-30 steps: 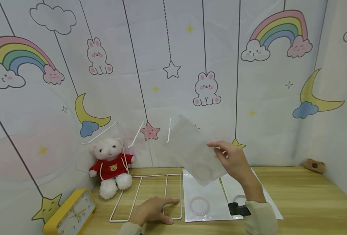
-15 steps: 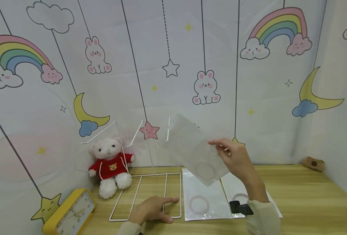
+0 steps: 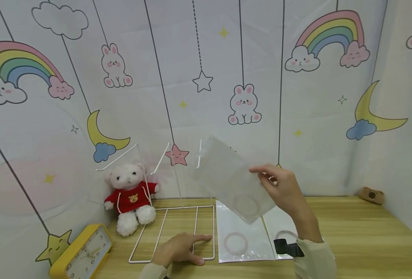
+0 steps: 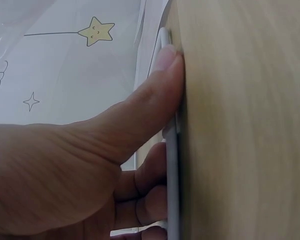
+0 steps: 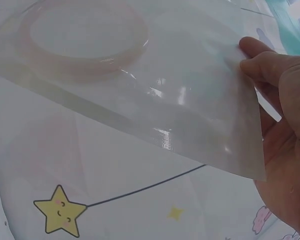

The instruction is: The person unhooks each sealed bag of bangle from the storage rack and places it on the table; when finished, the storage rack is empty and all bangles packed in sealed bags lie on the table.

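Note:
In the head view my right hand (image 3: pixel 279 186) pinches a translucent plastic bag (image 3: pixel 223 170) by its edge, thumb against fingers. The bag hangs tilted above the table, and a pale pink ring (image 5: pixel 85 65) shows inside it in the right wrist view. My left hand (image 3: pixel 181 248) rests on the base of a white wire rack (image 3: pixel 214 221), index finger extended across it. In the left wrist view the thumb lies along a white bar (image 4: pixel 173 200) of the rack. Slanted white prongs (image 3: pixel 160 159) stick out from the rack's upper part, to the left of the held bag.
Two flat bags lie on the wooden table (image 3: pixel 352 232), a nearer bag (image 3: pixel 244 224) and another bag (image 3: pixel 279 221), each with a pinkish ring. A white teddy bear (image 3: pixel 132 197) in red sits behind the rack. A yellow clock (image 3: pixel 83 252) stands left; a small brown object (image 3: pixel 372 195) lies right.
My right hand has shifted slightly to the right, and the held bag's lower corner has moved the same way. My left hand stays on the rack base.

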A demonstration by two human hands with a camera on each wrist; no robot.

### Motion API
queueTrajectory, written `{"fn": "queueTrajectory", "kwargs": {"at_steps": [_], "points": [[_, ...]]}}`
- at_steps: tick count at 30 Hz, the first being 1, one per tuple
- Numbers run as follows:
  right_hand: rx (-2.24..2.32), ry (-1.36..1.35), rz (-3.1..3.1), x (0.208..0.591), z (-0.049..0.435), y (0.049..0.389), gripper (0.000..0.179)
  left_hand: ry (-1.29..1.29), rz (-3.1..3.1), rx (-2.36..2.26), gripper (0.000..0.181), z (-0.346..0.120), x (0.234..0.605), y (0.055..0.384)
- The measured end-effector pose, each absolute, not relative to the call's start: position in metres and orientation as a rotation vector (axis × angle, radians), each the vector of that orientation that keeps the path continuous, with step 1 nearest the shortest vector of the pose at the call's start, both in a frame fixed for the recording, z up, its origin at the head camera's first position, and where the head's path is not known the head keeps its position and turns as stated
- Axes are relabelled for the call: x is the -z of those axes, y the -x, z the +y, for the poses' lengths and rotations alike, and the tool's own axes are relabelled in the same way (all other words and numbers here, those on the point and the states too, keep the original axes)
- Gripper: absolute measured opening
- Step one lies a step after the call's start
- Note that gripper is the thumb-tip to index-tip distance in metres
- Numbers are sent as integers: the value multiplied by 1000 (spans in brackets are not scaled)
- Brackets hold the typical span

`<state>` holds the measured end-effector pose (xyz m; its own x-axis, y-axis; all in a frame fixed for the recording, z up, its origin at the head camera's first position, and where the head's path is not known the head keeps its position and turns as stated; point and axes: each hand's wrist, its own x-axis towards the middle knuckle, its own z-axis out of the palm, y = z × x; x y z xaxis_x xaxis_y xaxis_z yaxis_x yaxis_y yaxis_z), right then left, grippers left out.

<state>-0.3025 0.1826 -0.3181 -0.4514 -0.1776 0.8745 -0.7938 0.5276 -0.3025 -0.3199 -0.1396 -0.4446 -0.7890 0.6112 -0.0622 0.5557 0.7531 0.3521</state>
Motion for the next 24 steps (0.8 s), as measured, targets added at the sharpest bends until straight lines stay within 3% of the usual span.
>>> {"fn": "queueTrajectory", "kwargs": {"at_steps": [24], "points": [[-951, -787, -1963, 306, 194, 283, 32, -921, 2780, -485, 69, -139, 445, 318]]}}
